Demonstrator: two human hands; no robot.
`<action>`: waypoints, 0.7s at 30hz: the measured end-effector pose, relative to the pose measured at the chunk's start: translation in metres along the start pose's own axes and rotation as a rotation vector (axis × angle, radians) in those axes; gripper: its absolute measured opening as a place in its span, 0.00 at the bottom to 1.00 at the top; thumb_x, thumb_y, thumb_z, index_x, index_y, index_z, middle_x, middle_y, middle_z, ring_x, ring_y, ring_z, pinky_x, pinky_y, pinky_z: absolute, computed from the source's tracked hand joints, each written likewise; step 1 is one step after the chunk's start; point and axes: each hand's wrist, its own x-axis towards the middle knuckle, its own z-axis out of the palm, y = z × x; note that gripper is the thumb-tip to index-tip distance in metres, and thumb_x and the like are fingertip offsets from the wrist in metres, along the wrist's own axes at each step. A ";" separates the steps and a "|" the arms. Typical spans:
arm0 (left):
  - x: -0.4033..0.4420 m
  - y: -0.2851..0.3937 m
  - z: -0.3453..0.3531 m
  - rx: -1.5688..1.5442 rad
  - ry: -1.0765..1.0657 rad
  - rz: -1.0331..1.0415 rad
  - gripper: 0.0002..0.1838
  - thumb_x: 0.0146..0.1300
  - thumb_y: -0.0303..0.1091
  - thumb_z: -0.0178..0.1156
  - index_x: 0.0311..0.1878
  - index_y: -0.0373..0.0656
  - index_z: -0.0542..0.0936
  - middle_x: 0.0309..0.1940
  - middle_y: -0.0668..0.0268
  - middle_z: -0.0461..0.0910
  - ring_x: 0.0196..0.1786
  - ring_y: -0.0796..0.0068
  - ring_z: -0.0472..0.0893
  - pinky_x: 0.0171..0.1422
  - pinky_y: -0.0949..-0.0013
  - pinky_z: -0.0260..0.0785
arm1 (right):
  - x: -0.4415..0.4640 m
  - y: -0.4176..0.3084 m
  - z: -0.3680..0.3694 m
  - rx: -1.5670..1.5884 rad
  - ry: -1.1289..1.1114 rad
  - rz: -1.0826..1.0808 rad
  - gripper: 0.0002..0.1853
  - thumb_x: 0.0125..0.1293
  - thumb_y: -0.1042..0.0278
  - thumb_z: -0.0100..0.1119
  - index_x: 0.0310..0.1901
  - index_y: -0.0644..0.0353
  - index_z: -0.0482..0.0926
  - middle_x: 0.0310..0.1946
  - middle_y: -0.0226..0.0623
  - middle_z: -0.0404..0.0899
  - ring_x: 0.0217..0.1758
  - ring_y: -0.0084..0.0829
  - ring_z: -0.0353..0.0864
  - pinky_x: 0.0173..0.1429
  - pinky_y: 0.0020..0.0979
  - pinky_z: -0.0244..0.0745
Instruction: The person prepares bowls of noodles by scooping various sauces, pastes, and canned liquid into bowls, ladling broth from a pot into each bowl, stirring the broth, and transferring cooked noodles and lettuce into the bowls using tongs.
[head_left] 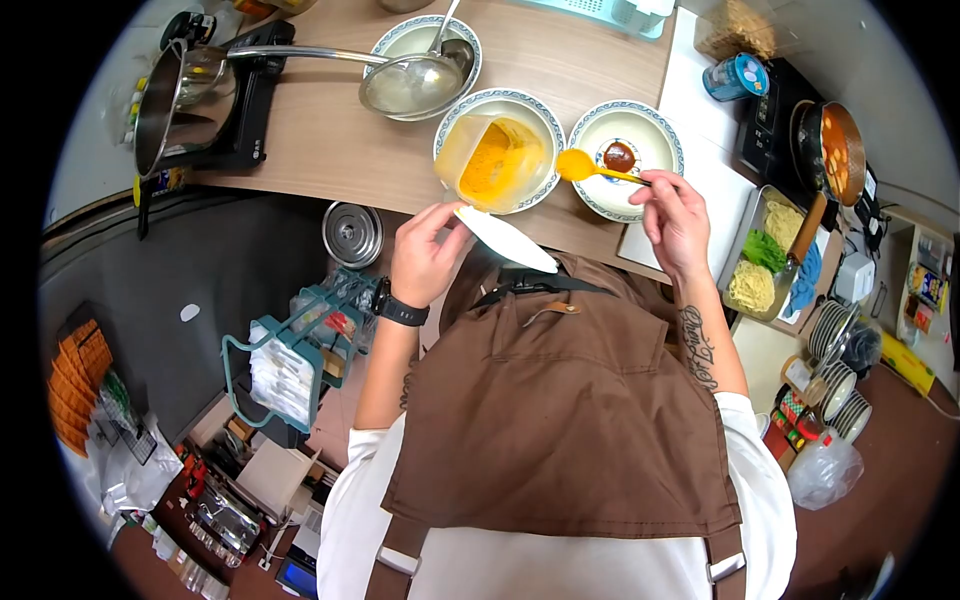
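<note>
My right hand [675, 215] is closed on the dark handle of a spoon [577, 165], whose yellow bowl is over the left rim of a patterned bowl [640, 125]. Dark red sauce [619, 156] lies in that bowl. My left hand [432, 245] pinches a white lid [508, 240] at its upper left end. Just above the lid, a clear container [480, 155] of yellow-orange powder sits tilted in a second patterned bowl [515, 100].
A ladle strainer [413, 85] rests across a third bowl at the upper left, beside a pot [160, 115]. On the right are a pan [850, 160] with orange sauce and a tray [733, 290] of noodles and greens. A basket [315, 350] stands below left.
</note>
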 end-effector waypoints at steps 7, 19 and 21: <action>0.011 0.007 0.009 0.017 -0.025 0.007 0.12 0.62 0.22 0.64 0.49 0.33 0.82 0.39 0.55 0.85 0.40 0.63 0.86 0.46 0.67 0.76 | -0.007 0.044 -0.063 -0.910 0.191 -0.383 0.10 0.72 0.74 0.59 0.50 0.65 0.85 0.38 0.40 0.89 0.36 0.25 0.87 0.41 0.25 0.80; 0.061 0.037 0.066 -0.081 -0.145 -0.036 0.12 0.63 0.30 0.69 0.45 0.30 0.82 0.34 0.56 0.84 0.37 0.69 0.85 0.45 0.68 0.75 | -0.004 -0.047 -0.013 -0.807 -0.140 -0.718 0.12 0.69 0.80 0.56 0.51 0.67 0.85 0.35 0.42 0.89 0.25 0.28 0.81 0.34 0.27 0.77; 0.078 0.035 0.081 -0.250 -0.154 -0.110 0.12 0.68 0.31 0.66 0.44 0.30 0.81 0.34 0.61 0.85 0.38 0.75 0.84 0.47 0.70 0.75 | 0.007 -0.054 -0.023 -0.691 -0.076 -0.583 0.17 0.70 0.75 0.58 0.58 0.65 0.81 0.32 0.36 0.84 0.28 0.24 0.79 0.35 0.24 0.74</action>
